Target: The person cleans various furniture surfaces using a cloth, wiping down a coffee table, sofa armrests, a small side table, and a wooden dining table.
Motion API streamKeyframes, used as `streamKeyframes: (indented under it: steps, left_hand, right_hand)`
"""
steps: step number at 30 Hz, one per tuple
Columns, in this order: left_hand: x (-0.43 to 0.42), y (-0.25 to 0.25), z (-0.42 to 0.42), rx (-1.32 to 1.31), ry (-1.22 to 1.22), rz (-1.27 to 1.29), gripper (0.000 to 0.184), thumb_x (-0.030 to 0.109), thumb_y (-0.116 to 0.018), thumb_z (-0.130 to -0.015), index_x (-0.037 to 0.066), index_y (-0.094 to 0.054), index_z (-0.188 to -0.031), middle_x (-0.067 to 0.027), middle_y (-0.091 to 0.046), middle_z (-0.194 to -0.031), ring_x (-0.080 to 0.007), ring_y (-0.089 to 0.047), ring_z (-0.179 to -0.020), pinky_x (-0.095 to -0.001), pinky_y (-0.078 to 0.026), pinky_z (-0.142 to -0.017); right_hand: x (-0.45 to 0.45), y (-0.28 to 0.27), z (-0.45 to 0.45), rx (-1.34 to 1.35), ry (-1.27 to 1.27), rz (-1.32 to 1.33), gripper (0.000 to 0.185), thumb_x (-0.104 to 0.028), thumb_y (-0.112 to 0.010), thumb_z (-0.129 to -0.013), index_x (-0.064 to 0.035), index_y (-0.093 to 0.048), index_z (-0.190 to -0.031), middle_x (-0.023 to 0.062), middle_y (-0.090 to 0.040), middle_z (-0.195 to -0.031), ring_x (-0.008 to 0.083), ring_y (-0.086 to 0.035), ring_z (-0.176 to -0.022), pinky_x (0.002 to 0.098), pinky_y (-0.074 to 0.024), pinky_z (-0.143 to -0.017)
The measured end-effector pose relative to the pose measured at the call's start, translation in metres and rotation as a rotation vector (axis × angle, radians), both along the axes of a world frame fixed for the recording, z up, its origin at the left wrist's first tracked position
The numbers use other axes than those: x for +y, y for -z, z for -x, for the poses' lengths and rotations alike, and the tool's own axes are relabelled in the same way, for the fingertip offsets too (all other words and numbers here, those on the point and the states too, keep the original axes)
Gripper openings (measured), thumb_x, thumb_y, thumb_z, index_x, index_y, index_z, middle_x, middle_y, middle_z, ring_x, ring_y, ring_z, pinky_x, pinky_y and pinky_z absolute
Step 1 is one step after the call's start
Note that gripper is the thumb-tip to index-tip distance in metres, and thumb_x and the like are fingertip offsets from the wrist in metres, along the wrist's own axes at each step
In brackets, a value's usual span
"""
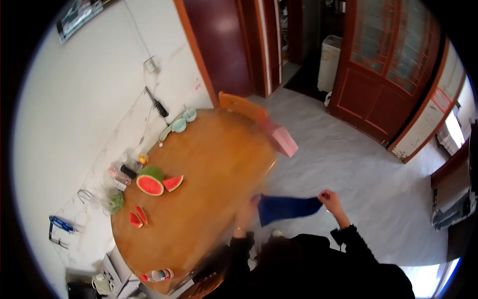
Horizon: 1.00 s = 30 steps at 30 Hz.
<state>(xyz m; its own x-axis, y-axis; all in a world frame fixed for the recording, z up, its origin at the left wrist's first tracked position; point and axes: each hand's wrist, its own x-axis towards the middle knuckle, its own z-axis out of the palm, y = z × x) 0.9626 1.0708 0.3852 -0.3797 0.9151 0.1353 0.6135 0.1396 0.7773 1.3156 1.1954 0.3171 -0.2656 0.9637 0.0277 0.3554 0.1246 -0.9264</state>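
A dark blue cloth [289,208] is stretched between my two hands, just off the table's right edge. My right hand [329,200] is closed in a pinch on the cloth's narrow right end. At its wider left end, my left hand [245,214] grips the upper corner; motion blurs these fingers. Beside my left hand is the wooden table [214,164]. On it stand a cut watermelon [151,180] with its red face outward, a watermelon wedge [173,183] next to it, and smaller watermelon pieces [138,217].
A pink box-like thing [285,141] juts past the table's far right corner, near a wooden chair [239,105]. Light green bowls [179,124] and jars [120,175] line the wall side. A bottle [158,275] lies at the near end. Grey floor [318,149] extends rightward to a door [378,94].
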Motion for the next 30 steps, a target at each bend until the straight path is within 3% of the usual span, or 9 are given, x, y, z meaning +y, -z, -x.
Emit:
streamKeyframes:
  steps: [1,3,8,10,15,21,24,28,30]
  left_hand:
    - [0.005,-0.018,0.016,-0.032,-0.104,-0.023,0.028,0.027,-0.066,-0.088,0.004,-0.067,-0.103,-0.0175,-0.068,-0.089,-0.0322,-0.065,-0.081,-0.0384,-0.05,-0.073]
    - [0.008,-0.028,0.055,0.414,-0.193,-0.359,0.025,0.023,-0.066,-0.089,0.002,-0.068,-0.102,-0.0174,-0.068,-0.083,-0.0296,-0.066,-0.074,-0.0358,-0.05,-0.068]
    - [-0.031,-0.079,0.09,-0.215,-0.577,-0.454,0.024,0.019,-0.068,-0.087,-0.002,-0.068,-0.1,-0.0169,-0.067,-0.078,-0.0219,-0.061,-0.065,-0.0297,-0.048,-0.063]
    - [-0.06,-0.059,0.096,-0.111,-0.686,-0.283,0.024,0.019,-0.068,-0.087,-0.002,-0.068,-0.099,-0.0174,-0.067,-0.08,-0.0237,-0.062,-0.065,-0.0309,-0.048,-0.063]
    - [-0.119,0.014,0.071,0.261,-0.885,0.053,0.023,0.021,-0.065,-0.087,0.0,-0.068,-0.096,-0.0188,-0.065,-0.088,-0.0333,-0.063,-0.074,-0.0385,-0.05,-0.067]
    - [-0.149,0.062,0.03,0.047,-1.196,0.21,0.024,0.024,-0.061,-0.09,0.001,-0.065,-0.096,-0.0186,-0.066,-0.082,-0.0342,-0.065,-0.073,-0.0416,-0.049,-0.066]
    - [-0.138,0.03,0.035,-0.395,-1.347,0.303,0.023,0.023,-0.056,-0.092,0.004,-0.064,-0.104,-0.0207,-0.066,-0.096,-0.0376,-0.064,-0.087,-0.0455,-0.049,-0.075]
    - [-0.108,0.031,0.051,-0.233,-1.581,0.168,0.029,0.02,-0.053,-0.094,0.001,-0.057,-0.115,-0.0275,-0.063,-0.1,-0.046,-0.059,-0.093,-0.0487,-0.048,-0.079]
    - [-0.093,0.055,0.068,-0.264,-1.617,0.079,0.034,0.02,-0.053,-0.095,-0.001,-0.051,-0.121,-0.0295,-0.06,-0.108,-0.0464,-0.057,-0.097,-0.0488,-0.047,-0.081]
  right_hand:
    - [0.022,-0.025,0.022,0.004,-0.049,-0.033,0.013,-0.015,-0.069,-0.085,-0.0028,-0.065,-0.09,-0.0005,-0.06,-0.067,0.0053,-0.053,-0.064,0.0238,-0.0436,-0.059]
    - [0.054,-0.09,0.071,0.045,-0.151,-0.003,0.01,-0.01,-0.065,-0.089,-0.0005,-0.064,-0.092,-0.0009,-0.062,-0.076,0.0054,-0.055,-0.071,0.0225,-0.0451,-0.066]
    - [0.12,-0.128,0.196,0.262,-0.38,-0.089,0.009,-0.01,-0.067,-0.088,-0.002,-0.064,-0.091,-0.001,-0.062,-0.079,0.0057,-0.055,-0.074,0.0213,-0.0444,-0.067]
    - [0.12,-0.136,0.247,0.276,-0.43,-0.132,0.008,-0.009,-0.067,-0.088,-0.0029,-0.065,-0.091,-0.0013,-0.062,-0.081,0.006,-0.056,-0.076,0.0205,-0.0439,-0.068]
    - [0.105,-0.054,0.35,0.165,-0.59,0.021,0.009,-0.011,-0.068,-0.087,-0.0033,-0.065,-0.092,-0.0015,-0.063,-0.082,0.0065,-0.057,-0.075,0.0212,-0.0448,-0.069]
    - [0.051,0.032,0.416,0.14,-0.92,0.223,0.014,-0.012,-0.068,-0.087,-0.003,-0.066,-0.098,-0.0005,-0.064,-0.085,0.0071,-0.058,-0.077,0.0214,-0.0455,-0.072]
    - [0.045,0.031,0.459,0.136,-1.02,0.411,0.021,-0.012,-0.066,-0.089,-0.0029,-0.065,-0.107,0.0027,-0.064,-0.092,0.0096,-0.059,-0.087,0.0228,-0.0456,-0.078]
    - [0.038,0.032,0.516,0.201,-1.052,0.487,0.04,-0.017,-0.063,-0.091,-0.0028,-0.054,-0.128,0.0119,-0.06,-0.115,0.0182,-0.057,-0.107,0.0287,-0.0432,-0.093]
    - [0.027,0.04,0.542,0.118,-1.041,0.246,0.05,-0.021,-0.062,-0.092,-0.0024,-0.047,-0.135,0.0214,-0.053,-0.131,0.0285,-0.05,-0.123,0.0343,-0.0401,-0.1]
